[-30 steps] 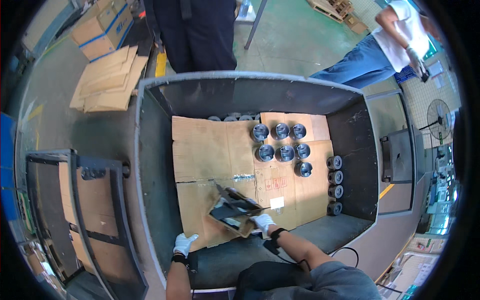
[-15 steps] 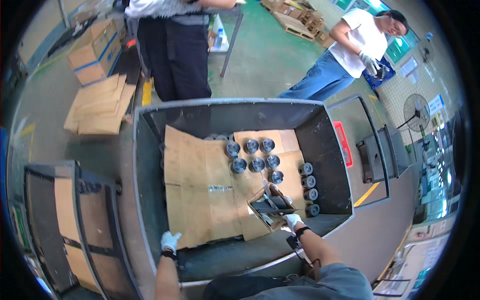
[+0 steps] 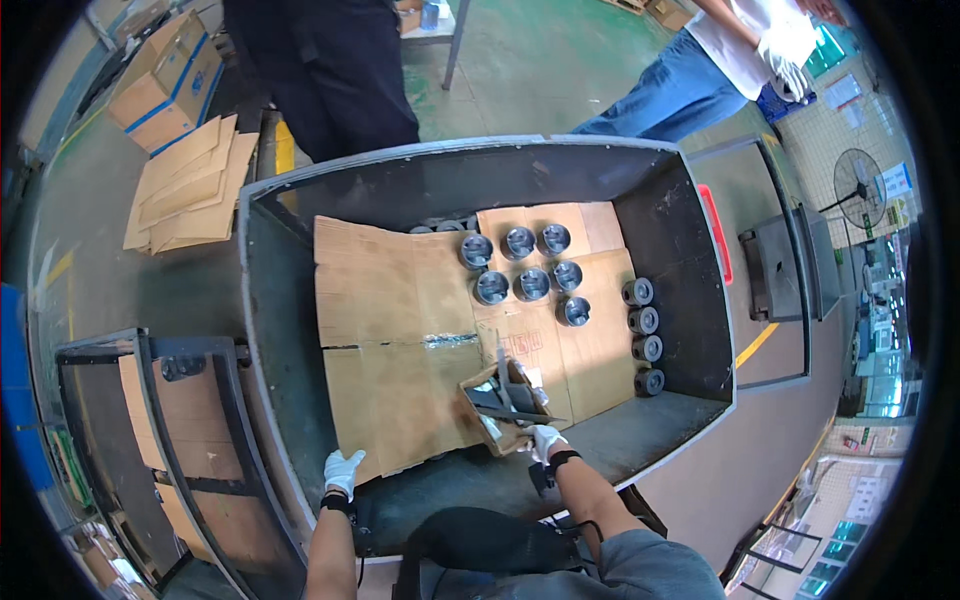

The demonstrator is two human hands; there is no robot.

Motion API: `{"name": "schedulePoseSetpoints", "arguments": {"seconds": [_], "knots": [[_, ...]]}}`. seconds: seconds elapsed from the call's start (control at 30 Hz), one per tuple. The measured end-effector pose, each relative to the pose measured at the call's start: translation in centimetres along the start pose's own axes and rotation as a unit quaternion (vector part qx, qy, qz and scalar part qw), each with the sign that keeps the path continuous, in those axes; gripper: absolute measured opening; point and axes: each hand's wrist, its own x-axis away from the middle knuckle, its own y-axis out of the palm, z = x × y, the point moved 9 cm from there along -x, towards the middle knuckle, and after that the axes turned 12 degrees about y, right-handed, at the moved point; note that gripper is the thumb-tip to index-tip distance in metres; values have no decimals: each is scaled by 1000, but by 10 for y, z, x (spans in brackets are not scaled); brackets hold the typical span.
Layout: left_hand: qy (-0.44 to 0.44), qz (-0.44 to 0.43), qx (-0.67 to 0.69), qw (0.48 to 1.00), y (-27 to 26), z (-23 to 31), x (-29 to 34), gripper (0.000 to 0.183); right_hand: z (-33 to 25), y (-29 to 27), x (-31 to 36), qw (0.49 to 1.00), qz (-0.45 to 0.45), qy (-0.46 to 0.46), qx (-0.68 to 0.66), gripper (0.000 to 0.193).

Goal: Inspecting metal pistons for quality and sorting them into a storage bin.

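My gloved right hand (image 3: 543,440) is closed on the near edge of a small open cardboard box (image 3: 492,440). Inside the box lie dark, flat pieces and a long strip that sticks out; their kinds are too small to make out. Beneath it are brown cardboard sheets (image 3: 400,390) lining a deep grey metal bin (image 3: 490,148). My gloved left hand (image 3: 343,470) is at the near left corner of the lining, thumb apart from the fingers; nothing shows in it. Beyond the box, several metal pistons (image 3: 533,284) stand on the cardboard.
Along the bin's right wall runs a column of more pistons (image 3: 647,348). A black-framed cart (image 3: 150,400) stands at the left. Two people are beyond the bin, one with gloved hands (image 3: 787,55). Flattened cardboard (image 3: 195,190) and a carton (image 3: 170,85) lie at far left.
The small box, with my right hand on it, has moved left and nearer to me, away from the pistons. My left hand stays by the lining's corner. The view has shifted.
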Motion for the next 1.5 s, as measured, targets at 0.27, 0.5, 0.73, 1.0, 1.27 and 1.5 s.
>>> {"name": "schedulePoseSetpoints", "arguments": {"seconds": [0.27,0.5,0.73,1.0,1.27,1.5], "knots": [[-11,65,54,996,-14,-10,3,29,-32,-56,-20,948,161,-129,241,30],[-24,99,-9,995,-14,-4,19,29,-131,-100,-23,697,305,-160,629,35],[-44,114,18,992,3,-33,17,34,-317,76,132,451,312,-588,594,27],[-83,147,-84,982,0,-36,21,26,-427,198,67,310,395,-553,665,51],[-68,189,-19,980,-3,-13,54,30,-419,224,71,273,410,-580,649,24],[-55,177,5,983,-11,53,87,29,-332,160,79,465,343,-608,544,33]]}}
